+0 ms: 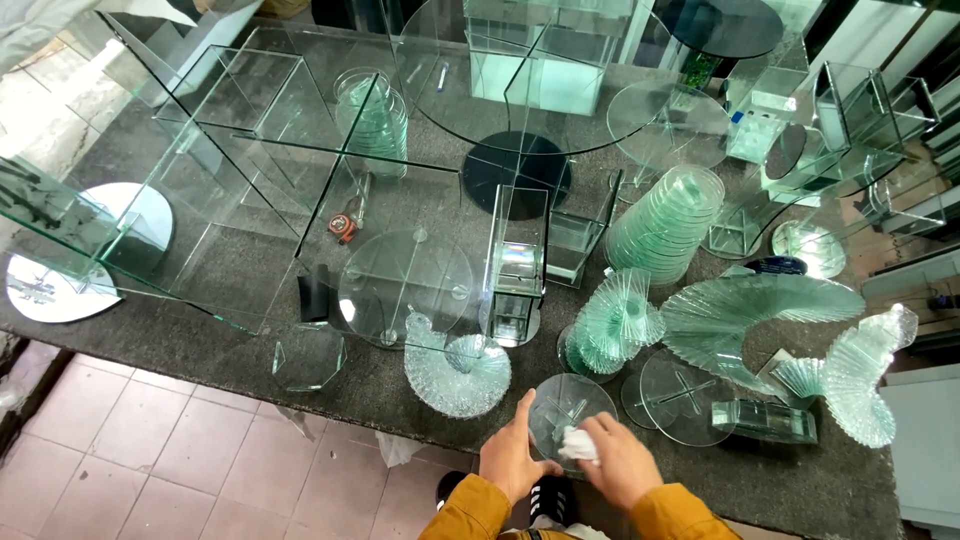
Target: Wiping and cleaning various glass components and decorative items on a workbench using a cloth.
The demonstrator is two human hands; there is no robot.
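A small round glass disc [562,402] lies near the front edge of the dark stone table [250,345]. My left hand [512,452] rests on the disc's left rim, fingers spread against it. My right hand [620,462] presses a crumpled white cloth [577,445] onto the disc's near side. Both sleeves are mustard yellow. Just to the right lies another round glass disc [682,397] with a cross-shaped fitting.
The table is crowded with glassware: fanned spiral stacks of glass [455,372] [760,310], a leaning stack of round discs [662,222], large clear boxes [240,170], a round glass tabletop [405,285], an octagonal pane [308,356]. Tiled floor [150,460] lies below.
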